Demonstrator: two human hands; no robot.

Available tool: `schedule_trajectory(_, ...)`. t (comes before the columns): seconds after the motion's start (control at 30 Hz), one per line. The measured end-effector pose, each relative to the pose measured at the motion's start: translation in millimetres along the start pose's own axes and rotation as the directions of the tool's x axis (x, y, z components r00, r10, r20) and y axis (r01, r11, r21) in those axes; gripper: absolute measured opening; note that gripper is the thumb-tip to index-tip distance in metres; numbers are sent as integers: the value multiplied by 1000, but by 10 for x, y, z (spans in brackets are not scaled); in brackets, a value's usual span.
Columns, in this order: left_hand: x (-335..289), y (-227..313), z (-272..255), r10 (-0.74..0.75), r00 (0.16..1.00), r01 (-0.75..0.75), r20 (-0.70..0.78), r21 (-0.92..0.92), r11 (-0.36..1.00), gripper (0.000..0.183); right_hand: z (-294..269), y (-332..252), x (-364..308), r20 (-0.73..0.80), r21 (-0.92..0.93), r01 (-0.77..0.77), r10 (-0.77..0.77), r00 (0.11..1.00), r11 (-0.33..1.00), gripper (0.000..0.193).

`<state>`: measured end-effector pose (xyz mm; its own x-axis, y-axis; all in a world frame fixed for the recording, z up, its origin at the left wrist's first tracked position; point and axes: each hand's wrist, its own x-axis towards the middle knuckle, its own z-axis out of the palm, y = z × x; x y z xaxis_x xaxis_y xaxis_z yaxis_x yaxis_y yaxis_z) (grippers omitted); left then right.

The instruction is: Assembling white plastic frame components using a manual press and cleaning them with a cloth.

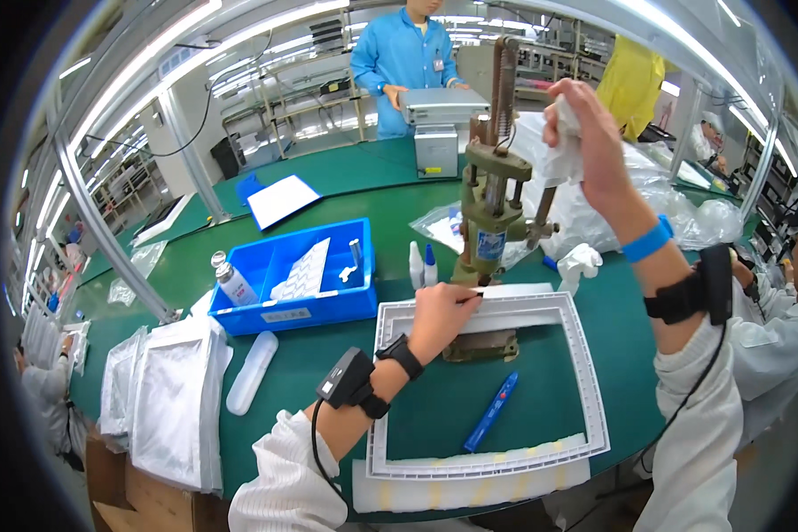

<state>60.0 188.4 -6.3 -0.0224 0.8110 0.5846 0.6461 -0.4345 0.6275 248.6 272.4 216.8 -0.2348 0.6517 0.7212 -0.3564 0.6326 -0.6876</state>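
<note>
My right hand is raised at the right, its fingers closed around the white-wrapped handle of the lever on a green hand press. Lower down, my left hand is closed at the top bar of a white rectangular plastic frame, just under the press head. A small dark spot shows by its fingertips, too small to name. The press base lies within the frame's opening. Under the frame's near side is a white foam strip with yellowish marks. A blue pen-like tool lies inside the frame.
Left of the frame stands a blue divided bin with a white bottle. Bagged white frames and a clear oblong case lie nearby. Two small bottles stand beside the press. Across the green table, a person handles a grey box.
</note>
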Motion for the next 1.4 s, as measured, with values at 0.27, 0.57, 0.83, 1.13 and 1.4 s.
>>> schedule_trajectory(0.27,-36,-27,-47,-75,995,74,70,22,997,19,-157,509,102,-50,54,-489,492,869,871,41)
schedule_trajectory(0.57,-10,-35,-1,-3,1000,3,0,3,1000,15,-438,776,-126,-218,-426,-365,297,930,828,40)
schedule_trajectory(0.83,-13,4,-45,-58,997,58,58,6,998,18,-362,718,-275,-46,-767,-31,-7,999,640,35)
schedule_trajectory(1.13,8,45,-22,-59,996,57,73,21,998,18,-432,482,-614,151,-846,132,-5,989,517,28)
schedule_trajectory(1.4,-8,12,5,-34,999,34,12,17,999,16,-14,169,-275,132,-988,146,-184,974,60,26)
